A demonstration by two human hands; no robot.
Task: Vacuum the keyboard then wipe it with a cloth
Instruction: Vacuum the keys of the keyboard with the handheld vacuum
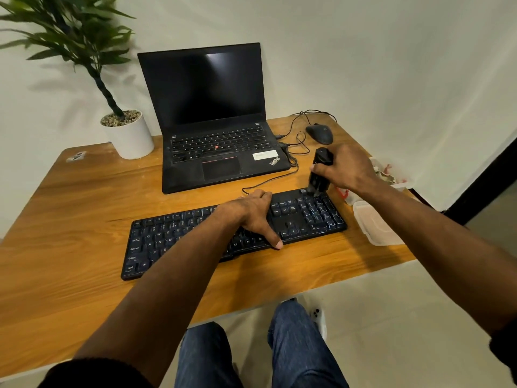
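A black full-size keyboard lies slanted across the wooden table. My left hand grips its middle, fingers over the far edge and thumb on the near edge. A small black handheld vacuum stands upright in my right hand, its nozzle down on the number pad at the keyboard's far right corner. A white cloth lies folded at the table's right edge.
An open black laptop stands behind the keyboard. A black mouse and its cables lie to its right. A white potted plant stands at the back left. A clear container sits at the right edge.
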